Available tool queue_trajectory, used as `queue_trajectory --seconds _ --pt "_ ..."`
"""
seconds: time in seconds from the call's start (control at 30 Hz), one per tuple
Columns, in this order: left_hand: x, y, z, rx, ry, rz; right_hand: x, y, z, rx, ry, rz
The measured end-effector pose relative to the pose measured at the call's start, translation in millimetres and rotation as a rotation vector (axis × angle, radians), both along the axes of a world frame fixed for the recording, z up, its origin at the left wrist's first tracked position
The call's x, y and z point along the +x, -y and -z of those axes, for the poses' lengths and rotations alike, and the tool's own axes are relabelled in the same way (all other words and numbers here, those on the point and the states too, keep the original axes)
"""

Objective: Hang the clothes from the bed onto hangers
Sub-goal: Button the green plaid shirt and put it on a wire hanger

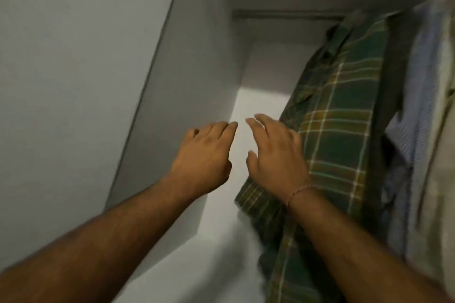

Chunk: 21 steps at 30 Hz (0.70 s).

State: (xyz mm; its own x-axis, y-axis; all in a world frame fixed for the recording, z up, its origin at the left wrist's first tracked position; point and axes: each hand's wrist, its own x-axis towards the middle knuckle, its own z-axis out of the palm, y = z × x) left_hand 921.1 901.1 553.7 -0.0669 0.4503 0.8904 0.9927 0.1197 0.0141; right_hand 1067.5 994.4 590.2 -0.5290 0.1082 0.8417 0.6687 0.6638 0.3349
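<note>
A green plaid shirt (pixel 337 118) hangs from the wardrobe rail (pixel 288 14), with its hanger hidden under the collar. My right hand (pixel 275 152) is spread open in front of the shirt's left edge, and I cannot tell if it touches the cloth. My left hand (pixel 204 155) hovers just left of it, fingers loosely bent, holding nothing. Both hands are inside the white wardrobe.
To the right of the plaid shirt hang a dark garment (pixel 391 76), a blue striped shirt (pixel 416 106) and a pale beige garment (pixel 440 155). The wardrobe's white side panel (pixel 177 96) stands at the left, with the white back wall (pixel 266 69) behind.
</note>
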Motion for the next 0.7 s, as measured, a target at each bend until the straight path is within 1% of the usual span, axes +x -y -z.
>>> queue_trajectory --seconds 0.07,0.13,0.17,0.27,0.33,0.43,0.5,0.57,0.6,0.67,0.7 --pt "-11.6 48.1 60.8 -0.035 0.058 -0.072 -19.5 25.6 71.2 -0.143 0.039 -0.132" --pt "-28.4 107.9 128.7 -0.066 0.095 -0.170 -44.5 67.4 143.6 -0.291 0.091 -0.282" --pt "-34.7 134.5 156.5 -0.079 0.122 -0.193 -53.6 87.8 171.9 -0.326 0.127 -0.342" --pt "-55.9 246.4 250.1 -0.191 0.236 -0.361 -93.1 184.5 263.7 -0.392 0.285 -0.518" --pt "-67.0 316.0 298.8 -0.232 0.319 -0.447 -114.6 245.1 307.4 -0.437 0.374 -0.614" --pt "-84.3 450.8 374.0 -0.290 0.474 -0.594 -160.0 359.5 376.2 -0.503 0.527 -0.802" --pt "-88.5 530.0 411.5 -0.298 0.551 -0.681 -184.2 424.5 411.5 -0.567 0.594 -0.887" --pt "-90.6 621.9 448.9 -0.320 0.669 -0.764 -210.7 507.1 450.1 -0.619 0.692 -0.983" --pt "-93.7 675.6 465.9 -0.316 0.734 -0.823 -226.7 558.3 468.1 -0.648 0.752 -1.021" --pt "-98.7 749.0 492.2 -0.270 0.842 -0.920 -251.4 629.5 495.3 -0.686 0.860 -1.076" --pt "-94.9 796.6 507.7 -0.244 0.904 -0.987 -263.6 678.8 510.5 -0.686 0.942 -1.128"
